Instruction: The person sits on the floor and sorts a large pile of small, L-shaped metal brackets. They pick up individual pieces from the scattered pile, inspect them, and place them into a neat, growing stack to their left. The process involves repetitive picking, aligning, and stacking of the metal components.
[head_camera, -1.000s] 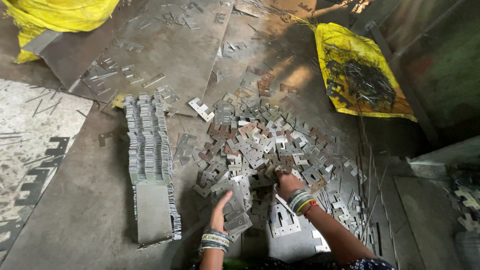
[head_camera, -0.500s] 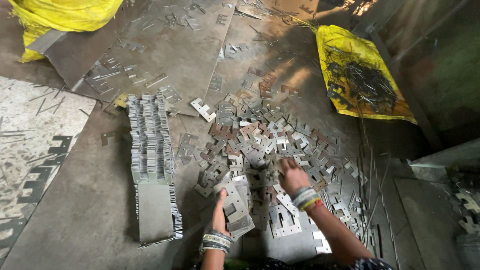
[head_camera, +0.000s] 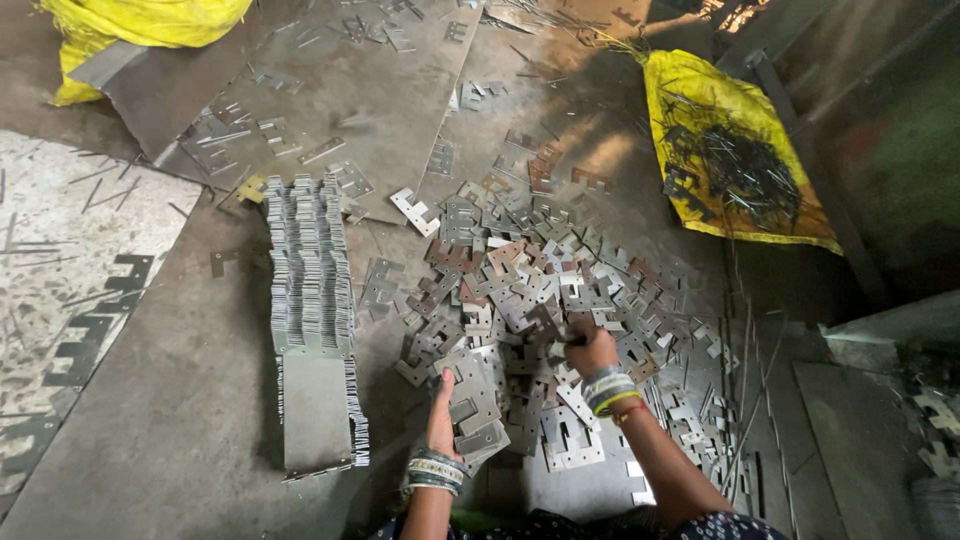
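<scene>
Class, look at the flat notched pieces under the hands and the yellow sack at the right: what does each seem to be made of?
Notched pieces: likely thin sheet metal, dull grey, some brownish as if rusted, with glints. Yellow sack: seemingly woven plastic, creased and slightly shiny.

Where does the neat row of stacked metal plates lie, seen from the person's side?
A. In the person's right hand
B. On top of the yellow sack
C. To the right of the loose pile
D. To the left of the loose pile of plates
D: the neat row of stacked plates stands left of the loose pile, beyond the left hand, while the right hand reaches into the pile.
</scene>
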